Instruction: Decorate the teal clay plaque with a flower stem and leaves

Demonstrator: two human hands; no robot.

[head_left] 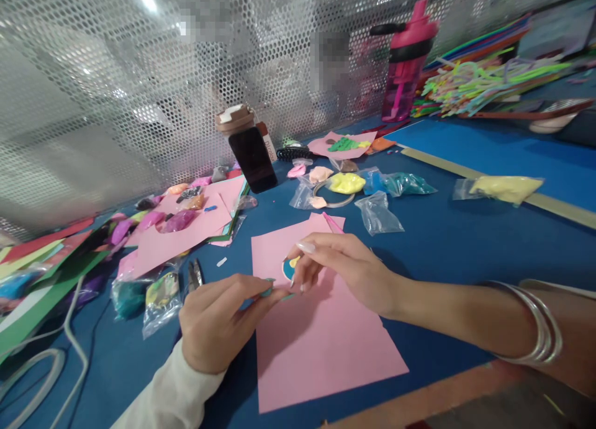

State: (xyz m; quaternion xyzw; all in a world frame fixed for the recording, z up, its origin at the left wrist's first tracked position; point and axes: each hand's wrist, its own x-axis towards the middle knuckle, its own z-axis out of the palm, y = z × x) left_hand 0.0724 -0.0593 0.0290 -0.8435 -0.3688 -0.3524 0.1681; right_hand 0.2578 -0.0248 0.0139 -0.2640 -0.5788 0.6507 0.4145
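A pink paper sheet point(321, 336) lies on the blue table point(465, 243) in front of me. On its upper left part sits a small teal clay disc point(288, 269) with a yellow bit on it. My right hand point(339, 264) curls over the disc, fingertips pinched at it. My left hand point(218, 320) is closed, its thumb and forefinger pinching a small teal clay piece point(267, 290) just left of the disc. A pink stick point(332, 221) lies behind the right hand.
Bags of coloured clay point(347, 182) and a yellow bag point(507, 188) lie beyond the sheet. A dark cup with a brown lid point(249, 149) and a pink bottle point(407, 63) stand by the perforated metal wall. Pink papers point(181, 227), pliers point(195, 274) and cables point(69, 348) crowd the left.
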